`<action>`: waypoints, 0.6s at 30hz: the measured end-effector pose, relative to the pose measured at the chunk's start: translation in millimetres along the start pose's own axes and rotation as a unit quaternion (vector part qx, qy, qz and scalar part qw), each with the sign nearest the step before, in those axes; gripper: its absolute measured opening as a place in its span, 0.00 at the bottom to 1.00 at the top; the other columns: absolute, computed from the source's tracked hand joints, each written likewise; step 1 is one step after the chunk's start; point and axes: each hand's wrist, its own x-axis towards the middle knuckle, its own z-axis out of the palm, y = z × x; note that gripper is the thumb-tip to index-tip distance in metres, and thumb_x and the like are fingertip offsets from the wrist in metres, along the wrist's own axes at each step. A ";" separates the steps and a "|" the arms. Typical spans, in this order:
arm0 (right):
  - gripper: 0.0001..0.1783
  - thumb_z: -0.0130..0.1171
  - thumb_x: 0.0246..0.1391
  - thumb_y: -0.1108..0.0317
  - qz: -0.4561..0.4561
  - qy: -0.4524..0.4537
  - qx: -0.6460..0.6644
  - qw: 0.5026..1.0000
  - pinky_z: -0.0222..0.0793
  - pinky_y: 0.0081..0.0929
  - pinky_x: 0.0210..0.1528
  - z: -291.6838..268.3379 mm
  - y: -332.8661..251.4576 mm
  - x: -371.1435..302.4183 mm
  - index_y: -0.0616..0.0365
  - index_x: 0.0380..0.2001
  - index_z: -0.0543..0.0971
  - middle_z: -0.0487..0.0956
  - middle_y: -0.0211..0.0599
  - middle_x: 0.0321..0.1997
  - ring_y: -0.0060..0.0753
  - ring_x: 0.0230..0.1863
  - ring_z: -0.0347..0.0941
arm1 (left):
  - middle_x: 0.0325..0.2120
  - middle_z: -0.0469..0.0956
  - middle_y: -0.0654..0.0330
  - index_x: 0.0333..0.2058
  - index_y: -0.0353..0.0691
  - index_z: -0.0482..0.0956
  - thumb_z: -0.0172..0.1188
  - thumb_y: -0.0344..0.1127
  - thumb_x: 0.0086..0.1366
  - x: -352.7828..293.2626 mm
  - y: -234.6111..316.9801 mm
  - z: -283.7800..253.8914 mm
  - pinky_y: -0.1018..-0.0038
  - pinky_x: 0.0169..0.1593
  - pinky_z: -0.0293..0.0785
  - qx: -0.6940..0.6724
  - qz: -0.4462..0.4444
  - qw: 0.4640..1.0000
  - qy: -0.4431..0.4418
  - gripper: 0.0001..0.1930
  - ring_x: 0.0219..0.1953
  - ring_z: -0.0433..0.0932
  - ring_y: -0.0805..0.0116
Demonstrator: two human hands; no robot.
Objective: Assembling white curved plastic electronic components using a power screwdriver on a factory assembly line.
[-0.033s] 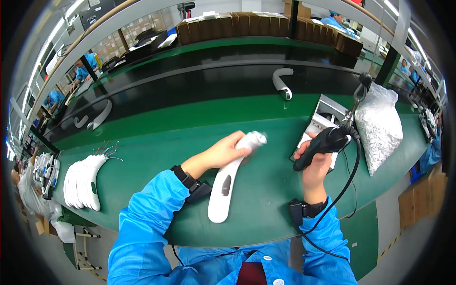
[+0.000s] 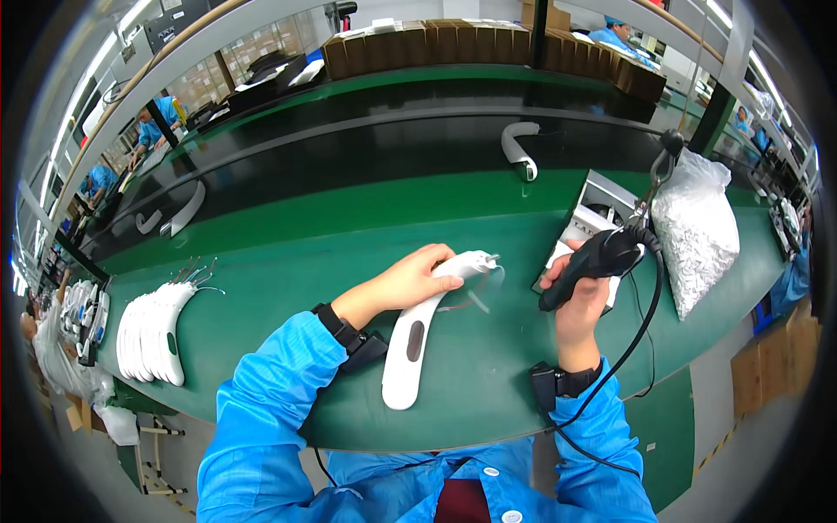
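A head-worn fisheye looks down — bench (image 2: 497, 375) close below.

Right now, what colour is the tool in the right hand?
The tool is black, seen best in the head view.

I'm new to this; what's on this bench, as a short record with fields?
Left hand: holds a curved white housing with a dark oval inset
Right hand: grips a black corded hand tool
Work surface: green bench
Bench left: row of white housings, wires at top
Bench right: clear plastic bag of small white pieces
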 end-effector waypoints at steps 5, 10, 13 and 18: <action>0.48 0.50 0.46 0.28 -0.019 0.003 -0.026 0.999 0.67 0.21 0.29 -6.5 0.1 1.2 0.68 0.50 0.67 0.73 0.34 0.27 0.24 0.26 0.70 | 0.54 0.63 0.53 0.58 0.37 0.63 0.63 0.37 0.58 -43.5 16.7 5.7 0.68 0.57 0.65 0.002 0.023 0.999 0.030 0.31 0.56 0.65 0.60; 0.48 0.50 0.47 0.29 -0.015 0.009 -0.030 0.999 0.67 0.21 0.29 -1.4 -2.6 0.5 0.68 0.50 0.67 0.74 0.34 0.28 0.24 0.26 0.70 | 0.53 0.64 0.46 0.50 0.37 0.71 0.72 0.44 0.45 -124.4 28.0 21.7 0.55 0.59 0.61 0.153 0.166 0.971 0.082 0.34 0.58 0.63 0.45; 0.48 0.50 0.47 0.29 -0.018 -0.002 -0.024 1.000 0.67 0.21 0.30 -1.2 -1.6 0.8 0.68 0.50 0.67 0.74 0.34 0.28 0.23 0.26 0.70 | 0.56 0.63 0.50 0.48 0.48 0.74 0.68 0.52 0.46 -147.3 52.5 40.6 0.43 0.57 0.61 0.252 0.187 0.948 -0.060 0.30 0.60 0.61 0.45; 0.47 0.50 0.48 0.30 -0.025 -0.002 -0.024 0.999 0.66 0.21 0.30 -2.0 -2.2 0.1 0.68 0.50 0.67 0.73 0.33 0.28 0.23 0.26 0.70 | 0.53 0.68 0.55 0.47 0.49 0.75 0.67 0.45 0.51 -129.5 35.6 35.4 0.44 0.58 0.59 0.328 0.236 0.913 -0.063 0.24 0.59 0.63 0.48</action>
